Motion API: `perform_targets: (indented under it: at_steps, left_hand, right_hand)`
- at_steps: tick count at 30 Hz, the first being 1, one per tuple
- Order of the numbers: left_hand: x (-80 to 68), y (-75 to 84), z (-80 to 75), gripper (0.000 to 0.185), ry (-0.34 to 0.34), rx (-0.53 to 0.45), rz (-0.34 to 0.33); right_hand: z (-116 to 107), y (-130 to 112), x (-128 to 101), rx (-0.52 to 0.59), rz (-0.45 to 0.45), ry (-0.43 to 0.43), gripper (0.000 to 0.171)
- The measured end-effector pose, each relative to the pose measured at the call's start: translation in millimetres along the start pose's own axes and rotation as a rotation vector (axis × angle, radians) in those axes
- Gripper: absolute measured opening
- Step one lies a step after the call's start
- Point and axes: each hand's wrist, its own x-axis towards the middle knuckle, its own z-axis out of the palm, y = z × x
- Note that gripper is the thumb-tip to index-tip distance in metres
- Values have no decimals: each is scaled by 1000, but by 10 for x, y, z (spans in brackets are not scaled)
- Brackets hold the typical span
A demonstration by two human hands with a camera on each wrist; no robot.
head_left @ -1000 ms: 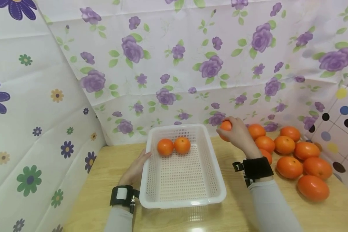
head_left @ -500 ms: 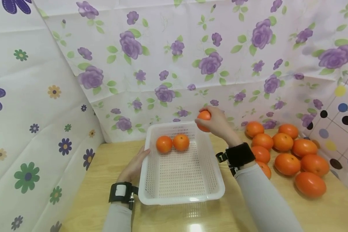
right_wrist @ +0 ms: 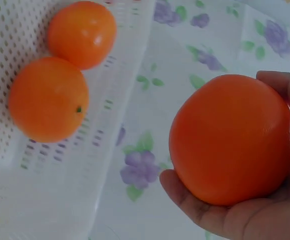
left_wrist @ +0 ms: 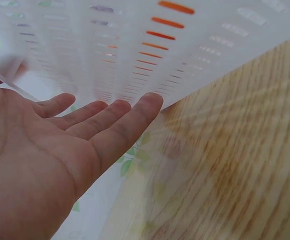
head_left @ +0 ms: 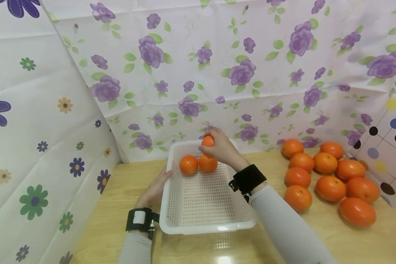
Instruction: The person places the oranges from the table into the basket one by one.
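In the head view my right hand [head_left: 223, 149] grips an orange [head_left: 207, 140] above the far end of a white perforated plastic basket [head_left: 211, 230]. The right wrist view shows this orange [right_wrist: 230, 140] large, with thumb and fingers curled round it. Two oranges sit side by side in the basket's far left part, a left one [head_left: 189, 165] and a right one [head_left: 208, 164], partly covered by the held one. My left hand [head_left: 154, 191] rests against the basket's left side; its fingers [left_wrist: 127, 131] lie nearly straight along the wall in the left wrist view.
Several more oranges [head_left: 329, 188] lie in a group on the wooden table [head_left: 270, 234], right of the basket. A flowered cloth [head_left: 191, 73] stands behind the table, and another flowered sheet [head_left: 49, 146] closes off the left side.
My right hand has carried the orange leftward from beside the group on the right, over the basket's rim, to above its far end. The left hand has stayed at the basket's side.
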Motion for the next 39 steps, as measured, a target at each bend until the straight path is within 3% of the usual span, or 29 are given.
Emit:
perform_targets:
  at_steps: [12,17,27,39]
  left_hand:
    - [14,-13,79,70,32,42,-19]
    - [9,7,84,68,26,42,-12]
    - [12,4,72,70,33,28,-8]
    - [-7,5,22,68,16,28,15]
  right_hand:
    - [390,52,45,-119,-14,-82,48]
    - [574,106,50,-154,-62,-129,47]
    - [871,222,44,-266,-254,-187,46]
    - [1049,206,17,-357,-332,-268,44]
